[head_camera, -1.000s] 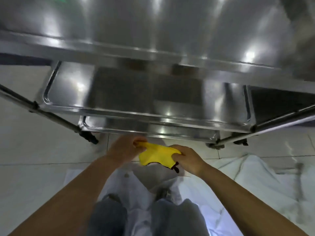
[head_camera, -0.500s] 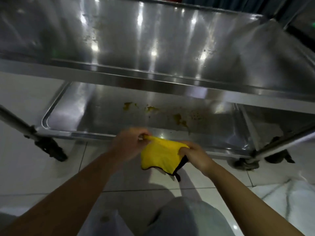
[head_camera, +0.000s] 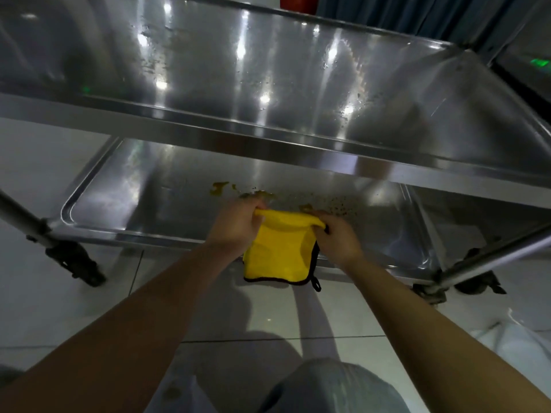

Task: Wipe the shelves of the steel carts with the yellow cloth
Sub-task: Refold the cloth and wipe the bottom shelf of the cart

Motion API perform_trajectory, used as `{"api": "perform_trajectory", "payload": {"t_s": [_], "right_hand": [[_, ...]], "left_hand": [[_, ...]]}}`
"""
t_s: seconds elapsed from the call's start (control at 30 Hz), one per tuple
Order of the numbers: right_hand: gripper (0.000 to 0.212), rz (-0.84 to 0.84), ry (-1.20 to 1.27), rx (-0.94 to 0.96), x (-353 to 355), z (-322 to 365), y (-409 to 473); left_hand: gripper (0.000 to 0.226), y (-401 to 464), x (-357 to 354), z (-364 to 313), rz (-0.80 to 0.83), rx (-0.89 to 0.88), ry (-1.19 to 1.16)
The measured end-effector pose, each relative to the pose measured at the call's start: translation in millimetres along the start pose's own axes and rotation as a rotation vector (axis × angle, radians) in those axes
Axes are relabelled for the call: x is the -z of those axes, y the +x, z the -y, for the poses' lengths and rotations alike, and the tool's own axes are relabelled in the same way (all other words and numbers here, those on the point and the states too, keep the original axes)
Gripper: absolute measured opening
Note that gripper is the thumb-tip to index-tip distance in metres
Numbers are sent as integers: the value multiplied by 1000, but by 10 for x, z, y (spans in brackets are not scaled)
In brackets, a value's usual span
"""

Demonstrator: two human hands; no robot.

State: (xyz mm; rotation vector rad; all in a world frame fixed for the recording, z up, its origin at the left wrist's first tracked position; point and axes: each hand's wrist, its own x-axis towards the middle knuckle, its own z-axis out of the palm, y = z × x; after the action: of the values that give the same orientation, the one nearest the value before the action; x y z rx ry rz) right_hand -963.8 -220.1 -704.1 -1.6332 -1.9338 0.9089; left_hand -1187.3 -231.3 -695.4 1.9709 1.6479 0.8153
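A yellow cloth (head_camera: 280,251) with a dark edge and a small loop hangs folded between my hands, in front of the steel cart's lower shelf (head_camera: 167,192). My left hand (head_camera: 238,223) grips its top left corner. My right hand (head_camera: 337,238) grips its top right corner. Both hands are at the shelf's front rim. Yellow-brown stains (head_camera: 220,187) and dark specks lie on the lower shelf just beyond my hands. The top shelf (head_camera: 298,84) spreads above, shiny, with small dried spots.
The cart's legs end in dark casters at the left (head_camera: 77,263) and right (head_camera: 477,281). A white tiled floor (head_camera: 59,308) lies below. White cloth (head_camera: 512,338) lies on the floor at lower right. My knee (head_camera: 328,386) shows at the bottom.
The view has tilted up and come closer to the cart. My hands have carried the cloth forward to the lower shelf's front rim, and the cloth now hangs more unfolded.
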Motion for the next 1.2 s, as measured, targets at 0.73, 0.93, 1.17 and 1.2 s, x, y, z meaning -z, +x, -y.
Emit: {"api": "perform_trajectory", "payload": {"t_s": [0.73, 0.93, 1.17, 1.2], "right_hand": [[50, 47, -847, 410, -201, -931, -367], [61, -84, -773, -121, 413, -1479, -618], [79, -16, -830, -158, -124, -1072, -317], [81, 5, -840, -102, -224, -981, -265]], "left_hand": [[58, -270, -688, 705, 185, 170, 344], [79, -165, -1045, 473, 197, 306, 466], [107, -84, -1195, 432, 249, 417, 529], [107, -92, -1198, 438, 247, 413, 531]]}}
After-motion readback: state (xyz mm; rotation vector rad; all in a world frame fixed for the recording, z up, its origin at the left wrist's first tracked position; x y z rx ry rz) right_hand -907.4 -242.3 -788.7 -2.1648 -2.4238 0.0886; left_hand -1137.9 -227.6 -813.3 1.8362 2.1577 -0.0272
